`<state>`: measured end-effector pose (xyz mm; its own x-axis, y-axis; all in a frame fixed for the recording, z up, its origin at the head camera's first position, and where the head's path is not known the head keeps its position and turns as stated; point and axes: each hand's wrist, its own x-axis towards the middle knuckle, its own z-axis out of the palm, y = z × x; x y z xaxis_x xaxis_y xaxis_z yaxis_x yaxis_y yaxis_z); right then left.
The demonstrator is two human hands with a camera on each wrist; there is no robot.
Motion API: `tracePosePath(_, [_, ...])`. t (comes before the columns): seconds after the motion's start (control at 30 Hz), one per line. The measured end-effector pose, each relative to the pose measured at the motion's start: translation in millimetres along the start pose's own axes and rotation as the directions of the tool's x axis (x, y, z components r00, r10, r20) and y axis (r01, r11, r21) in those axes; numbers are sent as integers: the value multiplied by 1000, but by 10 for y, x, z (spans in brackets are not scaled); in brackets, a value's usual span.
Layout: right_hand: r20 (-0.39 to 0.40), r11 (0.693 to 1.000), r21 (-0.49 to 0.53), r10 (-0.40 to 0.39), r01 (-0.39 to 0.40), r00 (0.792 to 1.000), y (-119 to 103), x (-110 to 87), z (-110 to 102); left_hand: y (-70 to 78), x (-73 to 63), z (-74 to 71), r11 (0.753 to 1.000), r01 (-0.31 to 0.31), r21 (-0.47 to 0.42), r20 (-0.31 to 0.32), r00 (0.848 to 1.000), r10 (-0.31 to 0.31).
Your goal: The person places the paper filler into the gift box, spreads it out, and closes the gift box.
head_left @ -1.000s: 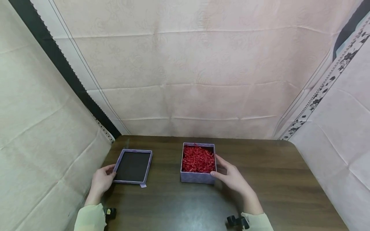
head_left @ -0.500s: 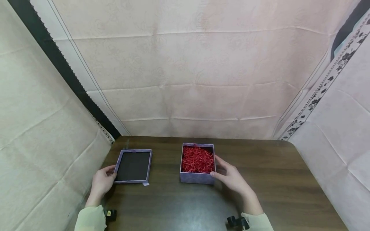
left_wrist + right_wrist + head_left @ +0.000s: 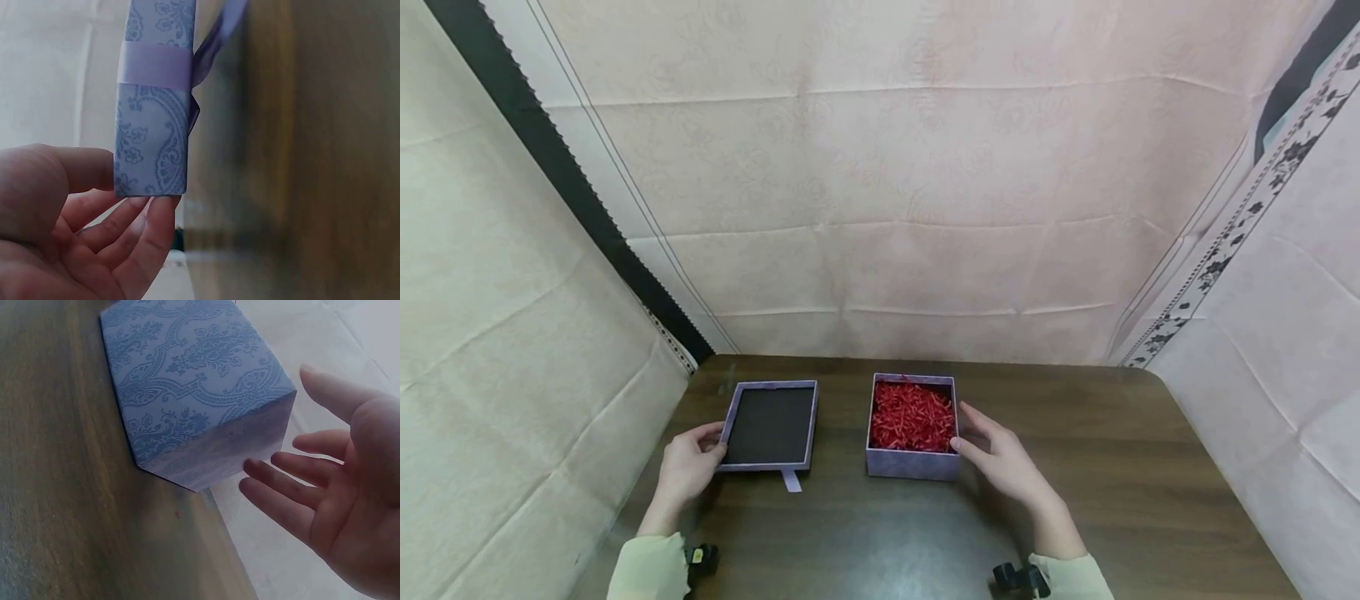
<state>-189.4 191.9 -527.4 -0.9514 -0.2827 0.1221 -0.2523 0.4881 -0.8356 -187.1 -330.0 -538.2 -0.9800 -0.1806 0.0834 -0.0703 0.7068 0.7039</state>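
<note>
A shallow lavender box lid (image 3: 771,425) lies inside-up in the head view, its black lining showing. My left hand (image 3: 688,467) pinches its left edge between thumb and fingers. In the left wrist view the patterned lid (image 3: 153,137) sits above the tabletop, and a lilac ribbon (image 3: 156,65) wraps its side. The matching box (image 3: 913,464) stands to the right, filled with red shredded paper (image 3: 913,415). My right hand (image 3: 1000,462) is beside the box's right side, fingers spread. The right wrist view shows a gap between this thumb and the box (image 3: 194,375).
A brown wooden table (image 3: 880,533) carries both box parts. Pale cloth (image 3: 880,192) hangs behind and at both sides. A ribbon end (image 3: 791,481) hangs below the lid's front edge.
My left hand has moved the lid to the right, nearer the box. The ribbon end now hangs lower. My right hand has eased slightly off the box, which has stayed put.
</note>
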Motion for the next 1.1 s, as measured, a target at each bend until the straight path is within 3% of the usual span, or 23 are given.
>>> tracePosePath(0.2, [-78,997,-70,-37,32,996,-63,46,-21,286,-7,84,999,-18,-43,-13,1000,17])
tracePosePath(0.37, [-138,978,-172,-139,114,981,-174,117,-1,550,-33,169,995,-35,-98,-19,999,34])
tracePosePath(0.6, [-140,905,-333,-323,263,936,-347,270,98,859,-62,261,983,-52,-178,-3,999,52])
tracePosePath(0.83, [-102,826,-440,-435,352,894,-494,420,231,1118,-119,354,969,-74,-237,36,996,85])
tracePosePath(1.1, [-120,755,-468,-570,460,813,-515,487,324,1281,-201,460,966,-81,-246,82,991,104])
